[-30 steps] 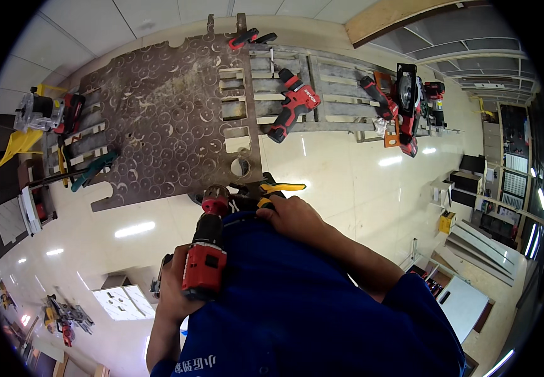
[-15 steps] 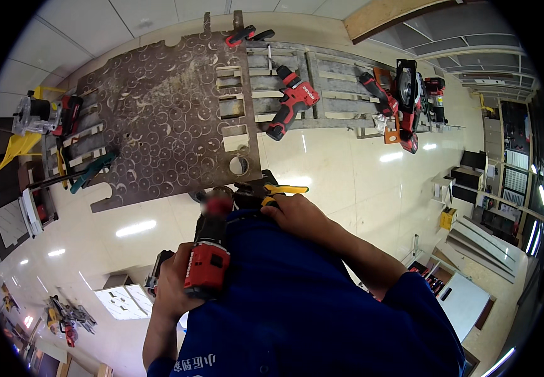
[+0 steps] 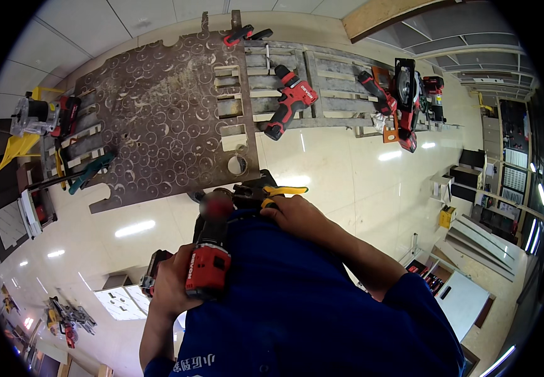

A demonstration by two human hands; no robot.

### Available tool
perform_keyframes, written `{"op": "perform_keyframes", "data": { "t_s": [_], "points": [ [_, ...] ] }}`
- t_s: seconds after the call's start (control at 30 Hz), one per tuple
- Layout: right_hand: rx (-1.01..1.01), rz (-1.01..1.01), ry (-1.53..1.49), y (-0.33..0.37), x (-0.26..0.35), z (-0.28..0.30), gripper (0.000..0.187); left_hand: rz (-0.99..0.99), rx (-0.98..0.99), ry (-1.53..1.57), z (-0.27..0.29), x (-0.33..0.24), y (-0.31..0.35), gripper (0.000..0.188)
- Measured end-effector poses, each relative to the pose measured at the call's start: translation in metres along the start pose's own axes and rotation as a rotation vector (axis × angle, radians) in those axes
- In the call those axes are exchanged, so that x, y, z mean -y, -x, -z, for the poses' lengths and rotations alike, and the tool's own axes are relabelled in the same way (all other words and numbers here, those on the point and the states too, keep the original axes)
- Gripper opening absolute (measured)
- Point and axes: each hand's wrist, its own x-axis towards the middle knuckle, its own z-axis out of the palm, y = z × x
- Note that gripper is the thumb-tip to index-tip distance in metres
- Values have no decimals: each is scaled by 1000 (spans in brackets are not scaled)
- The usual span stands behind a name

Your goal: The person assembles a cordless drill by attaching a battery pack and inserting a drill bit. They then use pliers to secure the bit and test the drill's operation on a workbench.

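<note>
My left hand (image 3: 173, 286) is wrapped round the grip of a red and black cordless drill (image 3: 208, 267), held against my blue shirt and pointing away from me. The drill's front end is smeared. Just past it shows a dark round piece (image 3: 223, 193), too unclear to name. My right hand (image 3: 297, 217) is closed on yellow-handled pliers (image 3: 288, 190), whose dark jaws lie beside that round piece. Whether the jaws touch it I cannot tell. Ahead lies a brown board (image 3: 159, 125) scored with several circles, with a hole through its near right corner.
Another red drill (image 3: 294, 97) lies on slatted supports right of the board. Farther right sit a circular saw (image 3: 407, 94) and another red tool (image 3: 377, 91). A clear-based router (image 3: 36, 116) and a green-handled tool (image 3: 93, 173) are at the left. A red-handled clamp (image 3: 239, 36) rests at the far edge.
My left hand and the rear of the drill have shifted slightly, and more of the battery shows at the left. My right hand keeps its hold on the pliers.
</note>
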Motion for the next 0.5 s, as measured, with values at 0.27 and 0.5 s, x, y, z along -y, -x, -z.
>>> {"op": "perform_keyframes", "data": {
  "t_s": [0.27, 0.5],
  "points": [
    [27, -55, 32, -1, 6, -5, 52, -7, 53, 5, 3, 4, 1, 57],
    [-100, -53, 48, 0, 4, -15, 50, -13, 9, 24, 0, 2, 2, 54]
  ]
}}
